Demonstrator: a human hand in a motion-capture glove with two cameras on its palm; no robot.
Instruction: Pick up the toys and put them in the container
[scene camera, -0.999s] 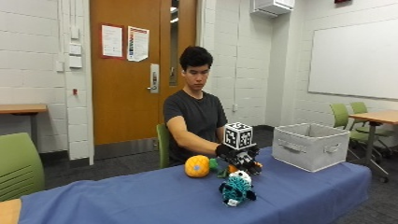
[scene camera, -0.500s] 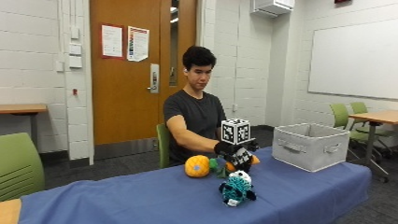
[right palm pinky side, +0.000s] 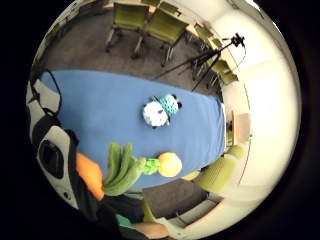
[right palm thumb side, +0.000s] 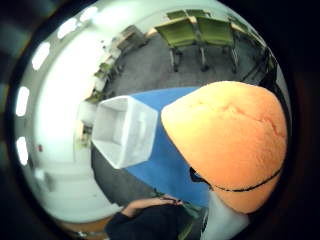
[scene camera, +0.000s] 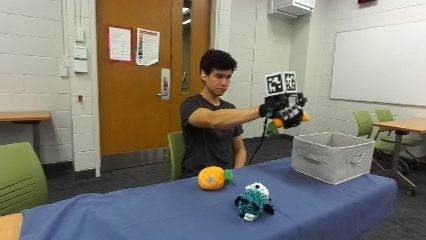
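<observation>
My gloved right hand (scene camera: 285, 111) is raised at head height and grips an orange carrot toy (scene camera: 304, 117), whose green leaves (scene camera: 269, 131) hang below the wrist. The hand is in the air a little short of the grey fabric container (scene camera: 333, 156), which stands at the table's end. The carrot's orange body (right palm thumb side: 230, 140) fills much of the thumb side palm view, with the open container (right palm thumb side: 122, 131) beyond it. A yellow pineapple toy (scene camera: 212, 178) and a teal and white plush (scene camera: 254, 201) lie on the blue tablecloth (scene camera: 133, 215). Both also show far below the palm: the plush (right palm pinky side: 159, 111) and the pineapple (right palm pinky side: 170, 164).
The person sits behind the table on a green chair (scene camera: 176, 150). Another green chair (scene camera: 23, 175) stands at the left. More chairs and a wooden table (scene camera: 399, 125) stand beyond the container.
The hand has lifted the carrot toy off the table, from beside the pineapple up to head height and toward the container. The pineapple and the plush have stayed in place.
</observation>
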